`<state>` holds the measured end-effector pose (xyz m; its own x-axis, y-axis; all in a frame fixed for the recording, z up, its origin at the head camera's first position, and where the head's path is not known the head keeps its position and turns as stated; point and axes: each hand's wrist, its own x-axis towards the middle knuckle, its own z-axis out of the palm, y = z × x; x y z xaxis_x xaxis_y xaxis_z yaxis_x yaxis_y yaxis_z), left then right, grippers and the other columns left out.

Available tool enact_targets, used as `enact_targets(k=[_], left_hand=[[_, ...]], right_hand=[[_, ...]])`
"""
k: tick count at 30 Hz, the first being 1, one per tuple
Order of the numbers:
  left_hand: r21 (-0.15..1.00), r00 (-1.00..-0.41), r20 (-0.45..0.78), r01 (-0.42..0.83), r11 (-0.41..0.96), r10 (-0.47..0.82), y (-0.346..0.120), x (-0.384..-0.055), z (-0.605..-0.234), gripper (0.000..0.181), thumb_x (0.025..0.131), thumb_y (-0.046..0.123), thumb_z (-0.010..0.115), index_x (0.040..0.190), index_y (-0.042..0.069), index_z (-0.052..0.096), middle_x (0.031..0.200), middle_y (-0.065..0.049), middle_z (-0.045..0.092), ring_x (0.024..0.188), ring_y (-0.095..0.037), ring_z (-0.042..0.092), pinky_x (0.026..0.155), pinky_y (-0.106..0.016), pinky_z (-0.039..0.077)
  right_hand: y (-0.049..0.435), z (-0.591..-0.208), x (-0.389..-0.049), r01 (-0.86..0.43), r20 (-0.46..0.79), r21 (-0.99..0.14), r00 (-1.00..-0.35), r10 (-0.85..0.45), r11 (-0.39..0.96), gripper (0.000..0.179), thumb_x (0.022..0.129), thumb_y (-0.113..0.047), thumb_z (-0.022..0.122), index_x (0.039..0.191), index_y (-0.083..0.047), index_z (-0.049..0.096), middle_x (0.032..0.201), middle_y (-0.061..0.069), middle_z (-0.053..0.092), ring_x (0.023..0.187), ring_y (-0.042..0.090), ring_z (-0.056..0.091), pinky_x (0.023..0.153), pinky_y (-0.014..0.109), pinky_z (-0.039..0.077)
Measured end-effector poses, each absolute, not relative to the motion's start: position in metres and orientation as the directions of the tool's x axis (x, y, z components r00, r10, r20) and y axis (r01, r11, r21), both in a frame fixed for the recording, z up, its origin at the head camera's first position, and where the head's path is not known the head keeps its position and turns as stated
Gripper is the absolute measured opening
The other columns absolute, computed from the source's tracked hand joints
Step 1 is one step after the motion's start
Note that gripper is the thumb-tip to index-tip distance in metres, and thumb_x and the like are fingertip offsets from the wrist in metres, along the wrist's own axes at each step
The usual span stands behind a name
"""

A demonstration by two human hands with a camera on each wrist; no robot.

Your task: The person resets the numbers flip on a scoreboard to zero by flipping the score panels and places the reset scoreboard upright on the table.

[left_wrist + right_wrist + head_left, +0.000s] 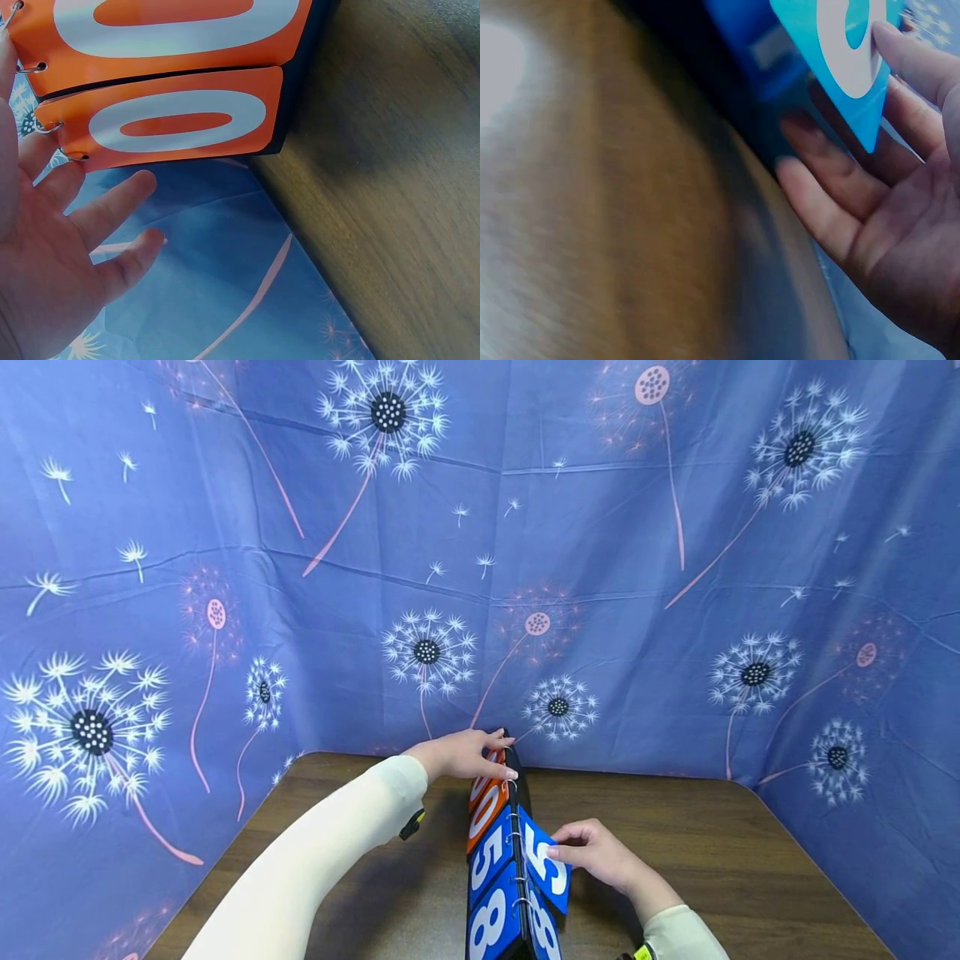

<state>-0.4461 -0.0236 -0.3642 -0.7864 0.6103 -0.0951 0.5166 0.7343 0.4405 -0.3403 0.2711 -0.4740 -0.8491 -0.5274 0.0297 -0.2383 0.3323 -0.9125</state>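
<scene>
A flip scoreboard (517, 810) with ring-bound number cards stands like a tent on the table, its ridge running away from me. My left hand (467, 754) grips the ridge at its far end, thumb and fingers over the top. In the left wrist view, two fingers of the left hand (67, 240) spread free below an orange zero card (178, 157). On the right slope my right hand (596, 857) pinches a blue card (538, 839) with a white 5, lifted off the slope. In the right wrist view the card's lower corner (866, 127) lies between thumb and fingers.
The scoreboard stands on a brown wooden table (675, 827). Behind and beside the table hangs a blue cloth (615, 543) printed with dandelions. Blue cards with 5 and 8 (489, 927) face left at the near end.
</scene>
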Motion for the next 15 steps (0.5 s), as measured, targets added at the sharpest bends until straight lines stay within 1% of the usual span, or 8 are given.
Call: enact_targets(k=[2,3,5,7,9,12,13,15], left_hand=[[0.44,-0.79,-0.095,0.513,0.737,0.606,-0.024,-0.447,-0.366,0.087,0.081,0.085,0.059,0.156,0.049,0.035,0.173,0.008,0.019,0.161,-0.03,0.019,0.127,-0.057,0.025],[0.441,-0.79,-0.094,0.512,0.737,0.605,-0.024,-0.447,-0.366,0.086,0.081,0.085,0.059,0.156,0.049,0.035,0.173,0.008,0.019,0.161,-0.031,0.019,0.127,-0.057,0.025],[0.443,-0.79,-0.093,0.512,0.736,0.606,-0.024,-0.447,-0.367,0.086,0.081,0.085,0.059,0.156,0.05,0.035,0.173,0.008,0.019,0.161,-0.031,0.019,0.127,-0.058,0.025],[0.447,-0.788,-0.093,0.512,0.733,0.608,-0.024,-0.447,-0.367,0.086,0.081,0.084,0.059,0.156,0.049,0.035,0.173,0.008,0.019,0.161,-0.031,0.019,0.127,-0.058,0.025],[0.45,-0.785,-0.095,0.515,0.73,0.612,-0.024,-0.447,-0.367,0.086,0.081,0.084,0.06,0.156,0.048,0.035,0.174,0.007,0.019,0.161,-0.032,0.019,0.127,-0.057,0.025],[0.452,-0.779,-0.096,0.521,0.724,0.62,-0.024,-0.446,-0.365,0.087,0.082,0.084,0.059,0.157,0.047,0.035,0.174,0.006,0.019,0.161,-0.032,0.019,0.127,-0.057,0.025],[0.453,-0.777,-0.095,0.523,0.722,0.622,-0.025,-0.446,-0.365,0.087,0.082,0.084,0.059,0.157,0.046,0.035,0.174,0.005,0.019,0.161,-0.032,0.019,0.127,-0.057,0.025],[0.456,-0.777,-0.094,0.522,0.72,0.623,-0.025,-0.446,-0.364,0.087,0.082,0.083,0.06,0.157,0.046,0.035,0.174,0.005,0.019,0.161,-0.032,0.019,0.127,-0.058,0.024]], right_hand=[[0.278,-0.472,-0.341,-0.172,-0.015,-0.942,-0.837,-0.547,0.289,0.023,0.1,-0.023,0.067,0.112,-0.007,0.076,0.097,0.002,0.077,0.085,0.013,0.071,0.078,0.032,0.061],[0.282,-0.47,-0.341,-0.131,-0.03,-0.962,-0.822,-0.568,0.24,0.021,0.101,-0.021,0.064,0.113,-0.008,0.075,0.098,0.001,0.076,0.086,0.012,0.071,0.078,0.031,0.062],[0.289,-0.465,-0.341,-0.04,-0.039,-0.993,-0.785,-0.618,0.113,0.019,0.104,-0.014,0.058,0.116,-0.01,0.073,0.102,0.0,0.077,0.088,0.011,0.074,0.081,0.03,0.062],[0.297,-0.46,-0.34,0.049,-0.015,-0.998,-0.74,-0.673,-0.031,0.028,0.106,-0.005,0.047,0.12,-0.012,0.071,0.108,0.001,0.078,0.093,0.013,0.077,0.083,0.031,0.062],[0.303,-0.453,-0.338,0.108,0.04,-0.981,-0.698,-0.715,-0.159,0.04,0.107,-0.001,0.037,0.126,-0.014,0.069,0.114,0.003,0.078,0.098,0.015,0.078,0.086,0.031,0.061],[0.31,-0.442,-0.334,0.124,0.177,-0.938,-0.632,-0.754,-0.324,0.049,0.107,0.001,0.027,0.137,-0.011,0.063,0.124,0.007,0.076,0.107,0.019,0.077,0.09,0.035,0.061],[0.31,-0.438,-0.332,0.12,0.229,-0.92,-0.605,-0.763,-0.372,0.049,0.107,0.0,0.026,0.142,-0.009,0.059,0.129,0.009,0.073,0.111,0.021,0.076,0.092,0.037,0.06],[0.31,-0.431,-0.33,0.118,0.315,-0.886,-0.554,-0.771,-0.448,0.048,0.107,-0.003,0.029,0.15,-0.006,0.051,0.141,0.011,0.066,0.118,0.024,0.072,0.097,0.04,0.058]])
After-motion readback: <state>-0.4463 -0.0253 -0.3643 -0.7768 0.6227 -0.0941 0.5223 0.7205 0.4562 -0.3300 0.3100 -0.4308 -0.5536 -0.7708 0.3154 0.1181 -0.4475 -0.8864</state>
